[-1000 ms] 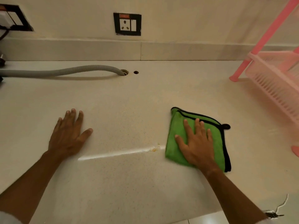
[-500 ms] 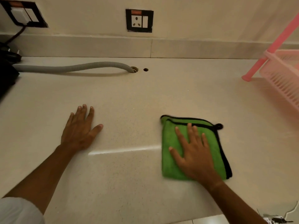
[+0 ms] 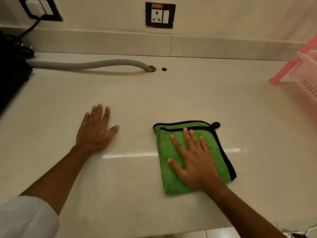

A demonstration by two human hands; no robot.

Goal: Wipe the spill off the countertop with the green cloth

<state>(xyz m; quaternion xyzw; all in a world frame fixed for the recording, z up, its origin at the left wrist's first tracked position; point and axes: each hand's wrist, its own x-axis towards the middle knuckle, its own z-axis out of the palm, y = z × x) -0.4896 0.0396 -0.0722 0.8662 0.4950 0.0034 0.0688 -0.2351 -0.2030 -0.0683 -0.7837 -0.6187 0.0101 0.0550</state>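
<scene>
A folded green cloth (image 3: 165,152) with black trim and a small hanging loop lies flat on the beige countertop (image 3: 188,97), right of centre. My right hand (image 3: 195,160) presses down on it, palm flat and fingers spread. My left hand (image 3: 96,133) rests flat on the bare counter to the cloth's left, fingers apart, holding nothing. No spill shows on the surface; only a pale streak of reflected light runs between my hands. Whatever lies under the cloth is hidden.
A grey ribbed hose (image 3: 96,64) runs along the back into a hole, with a smaller hole (image 3: 164,69) beside it. A pink plastic rack (image 3: 305,73) stands at the right. A black appliance (image 3: 10,74) sits far left. The counter's front edge lies near my forearms.
My right hand slid the cloth leftward over a small yellowish spot that showed beside it a second ago. The view has shifted; my left hand stays flat on the counter.
</scene>
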